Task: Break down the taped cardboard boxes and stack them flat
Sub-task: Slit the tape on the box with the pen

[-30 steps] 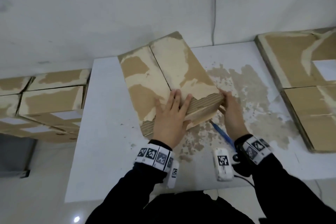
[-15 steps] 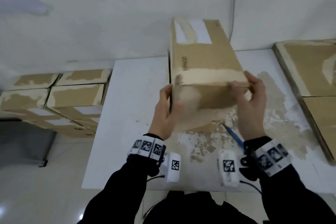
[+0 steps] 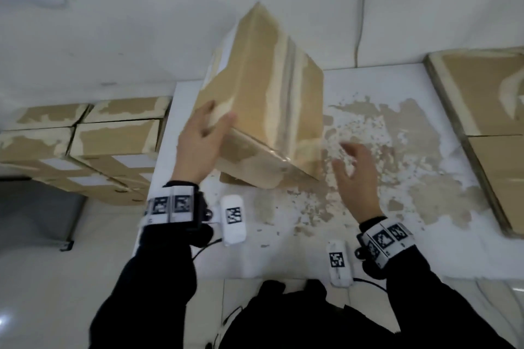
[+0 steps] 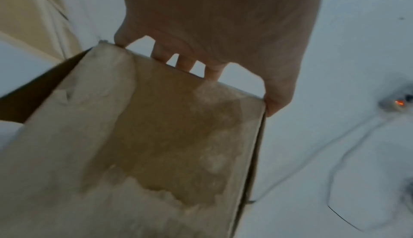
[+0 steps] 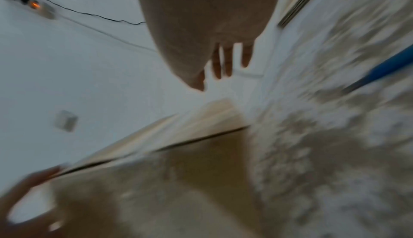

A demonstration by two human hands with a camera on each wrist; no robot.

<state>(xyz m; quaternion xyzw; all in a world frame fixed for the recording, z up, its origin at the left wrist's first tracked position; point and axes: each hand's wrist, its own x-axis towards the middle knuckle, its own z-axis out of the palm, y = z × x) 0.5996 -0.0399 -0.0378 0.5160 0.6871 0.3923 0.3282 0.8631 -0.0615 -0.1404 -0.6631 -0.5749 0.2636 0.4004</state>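
Note:
A taped brown cardboard box (image 3: 263, 99) stands tilted on end on the white table (image 3: 283, 252), its taped seam facing me. My left hand (image 3: 202, 139) grips the box's lower left corner. In the left wrist view the fingers (image 4: 185, 63) curl over the far edge of the box (image 4: 156, 144) and the thumb sits at its right corner. To the right of the box my right hand (image 3: 354, 167) hovers above the table with fingers spread, holding nothing. The blurred right wrist view shows that hand (image 5: 208, 29) apart from the box (image 5: 178, 180).
Several taped boxes (image 3: 85, 144) are stacked left of the table. Flattened cardboard (image 3: 487, 122) lies along the table's right side. A blue-handled tool (image 5: 384, 68) lies on the worn, flaky patch of tabletop (image 3: 397, 156). A wall stands close behind the table.
The box went from lying low on the table, to lifted in both hands, to standing turned on end. My right hand has let go and drawn back to the right.

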